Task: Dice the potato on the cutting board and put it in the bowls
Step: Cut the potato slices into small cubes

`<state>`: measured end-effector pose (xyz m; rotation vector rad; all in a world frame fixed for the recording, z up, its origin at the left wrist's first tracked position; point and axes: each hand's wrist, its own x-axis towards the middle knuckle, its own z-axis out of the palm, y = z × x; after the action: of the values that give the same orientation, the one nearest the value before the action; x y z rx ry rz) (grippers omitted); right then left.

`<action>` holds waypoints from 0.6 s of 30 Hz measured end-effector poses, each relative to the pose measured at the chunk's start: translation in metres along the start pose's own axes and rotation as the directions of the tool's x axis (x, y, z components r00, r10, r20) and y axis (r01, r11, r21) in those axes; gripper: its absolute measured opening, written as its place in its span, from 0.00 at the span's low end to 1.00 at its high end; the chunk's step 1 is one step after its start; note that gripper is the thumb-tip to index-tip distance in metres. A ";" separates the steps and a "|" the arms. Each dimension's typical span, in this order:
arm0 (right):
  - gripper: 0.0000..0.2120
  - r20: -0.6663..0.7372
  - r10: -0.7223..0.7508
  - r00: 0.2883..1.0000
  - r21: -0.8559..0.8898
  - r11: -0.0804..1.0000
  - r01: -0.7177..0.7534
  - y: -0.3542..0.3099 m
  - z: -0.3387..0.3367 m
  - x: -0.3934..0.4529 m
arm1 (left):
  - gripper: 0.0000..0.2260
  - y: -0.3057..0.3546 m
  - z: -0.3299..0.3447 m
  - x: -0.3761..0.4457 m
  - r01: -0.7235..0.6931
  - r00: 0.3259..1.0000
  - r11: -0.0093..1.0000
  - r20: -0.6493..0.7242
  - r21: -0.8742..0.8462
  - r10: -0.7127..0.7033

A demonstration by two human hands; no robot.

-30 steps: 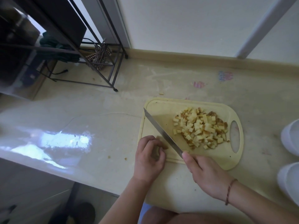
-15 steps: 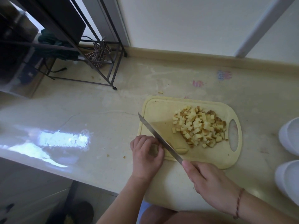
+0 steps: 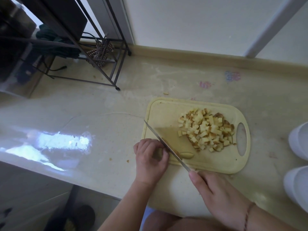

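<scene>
1. Gripping the knife [image 3: 166, 145] handle, our right hand [image 3: 215, 192] lays its forefinger along the spine.
2. Our left hand [image 3: 150, 160] curls at the cutting board [image 3: 216, 164] edge — whether it pinches anything, we cannot tell.
3. One potato piece [image 3: 187, 155] lies just beside the blade; the diced potato [image 3: 206, 129] sits heaped toward the board's handle hole.
4. Two white bowls [image 3: 298, 142] stand at our right — partly out of view.

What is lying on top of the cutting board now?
On the cutting board: a pile of potato cubes, one slice beside the knife. Anything under the left hand is hidden.
</scene>
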<state>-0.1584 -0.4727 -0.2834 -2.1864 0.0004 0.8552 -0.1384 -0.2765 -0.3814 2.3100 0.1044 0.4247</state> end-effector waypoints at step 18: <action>0.26 -0.019 -0.082 0.996 0.017 0.996 0.082 0.000 0.015 0.028 | 0.05 0.004 0.000 0.001 0.049 0.988 0.996 0.141 0.074 -0.059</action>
<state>-0.1452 -0.4554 -0.3061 -2.1624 -0.0721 0.7867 -0.1379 -0.2787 -0.3781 2.3931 0.1130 0.2300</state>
